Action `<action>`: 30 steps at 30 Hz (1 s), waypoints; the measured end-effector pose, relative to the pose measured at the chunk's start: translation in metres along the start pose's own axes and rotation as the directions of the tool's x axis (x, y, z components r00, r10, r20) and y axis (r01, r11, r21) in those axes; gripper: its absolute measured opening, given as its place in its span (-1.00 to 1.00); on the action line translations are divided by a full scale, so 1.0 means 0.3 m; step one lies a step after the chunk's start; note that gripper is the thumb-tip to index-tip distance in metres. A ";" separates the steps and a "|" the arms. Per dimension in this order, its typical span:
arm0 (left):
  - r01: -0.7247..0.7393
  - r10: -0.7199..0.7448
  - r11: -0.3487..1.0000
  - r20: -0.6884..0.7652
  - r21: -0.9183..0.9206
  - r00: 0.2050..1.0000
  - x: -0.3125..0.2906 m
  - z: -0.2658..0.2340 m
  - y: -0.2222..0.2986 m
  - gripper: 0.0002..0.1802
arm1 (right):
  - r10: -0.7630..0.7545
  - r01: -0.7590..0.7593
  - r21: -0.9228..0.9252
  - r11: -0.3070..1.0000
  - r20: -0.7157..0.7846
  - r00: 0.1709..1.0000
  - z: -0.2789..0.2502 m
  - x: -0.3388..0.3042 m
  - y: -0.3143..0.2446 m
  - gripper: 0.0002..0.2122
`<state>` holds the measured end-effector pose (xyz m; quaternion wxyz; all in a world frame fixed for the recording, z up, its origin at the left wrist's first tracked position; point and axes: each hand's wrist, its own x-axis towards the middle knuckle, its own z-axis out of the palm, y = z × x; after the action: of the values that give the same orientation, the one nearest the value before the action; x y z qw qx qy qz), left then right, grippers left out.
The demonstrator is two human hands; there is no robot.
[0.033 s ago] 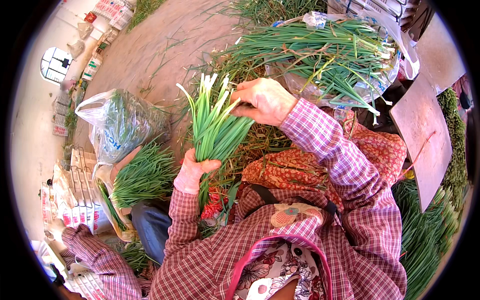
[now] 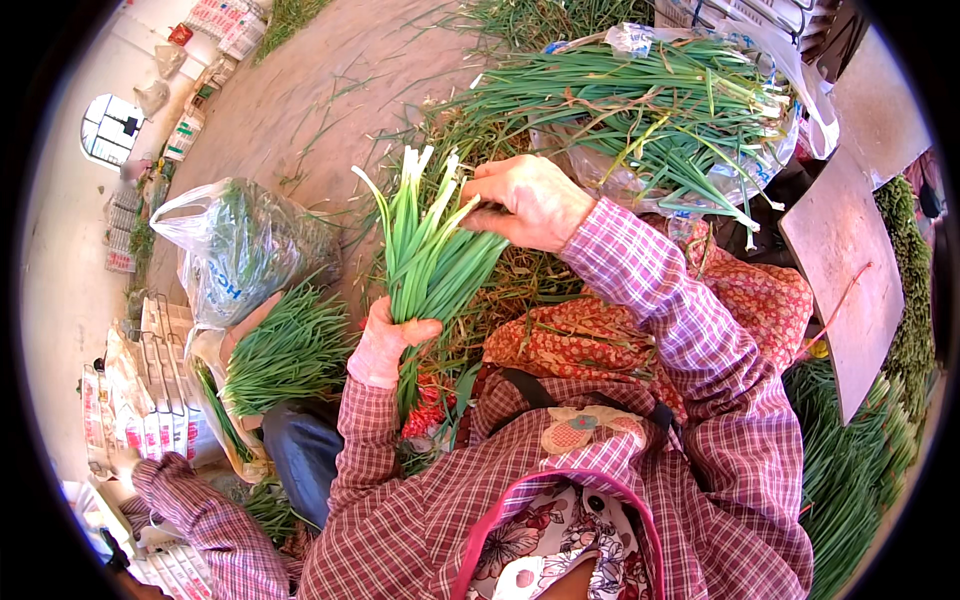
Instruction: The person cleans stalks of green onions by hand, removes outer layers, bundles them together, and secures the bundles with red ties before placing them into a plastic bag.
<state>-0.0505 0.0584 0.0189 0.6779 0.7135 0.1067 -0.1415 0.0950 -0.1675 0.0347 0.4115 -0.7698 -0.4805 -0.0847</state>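
Note:
A bunch of green chives (image 2: 425,245) stands tilted upward in front of me, its white stem ends at the top. My left hand (image 2: 385,345) is wrapped round the lower, leafy part of it. At the right side of the pale ends is my right hand (image 2: 530,205), its fingers bent and drawn together against the stems. Whether a single stalk sits between those fingertips is hidden. Below the bunch, red ties (image 2: 428,408) show beside my left wrist. Loose chives (image 2: 650,110) lie heaped on a plastic sheet beyond my right hand.
A clear plastic bag (image 2: 255,245) stands at the left, with trimmed chives (image 2: 285,350) nearer me. Patterned red cloth (image 2: 740,290) covers my lap. At the right is a tilted board (image 2: 845,285), with more chives (image 2: 850,480) below. Another person's plaid sleeve (image 2: 215,525) shows lower left.
The other person's sleeve at the lower left has shifted slightly. My hands and the bunch look the same.

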 end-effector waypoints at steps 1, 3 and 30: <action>-0.003 0.003 1.000 0.002 0.013 1.000 0.001 0.000 0.001 -0.41 | -0.011 0.012 0.026 1.000 -0.040 0.999 0.007 -0.003 0.008 -0.84; -0.007 0.007 0.999 0.005 0.035 1.000 0.004 -0.003 -0.003 -0.42 | 0.024 -0.018 0.088 0.996 -0.073 0.997 0.021 -0.001 0.015 -0.84; -0.137 0.137 0.990 0.008 0.045 0.991 0.036 0.028 -0.047 -0.42 | 0.106 -0.105 0.018 0.994 -0.058 0.993 -0.024 -0.068 0.014 -0.84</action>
<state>-0.0459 0.0503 0.0016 0.6698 0.7341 0.0526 -0.0987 0.0897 -0.1871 0.0263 0.4351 -0.7881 -0.4276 -0.0820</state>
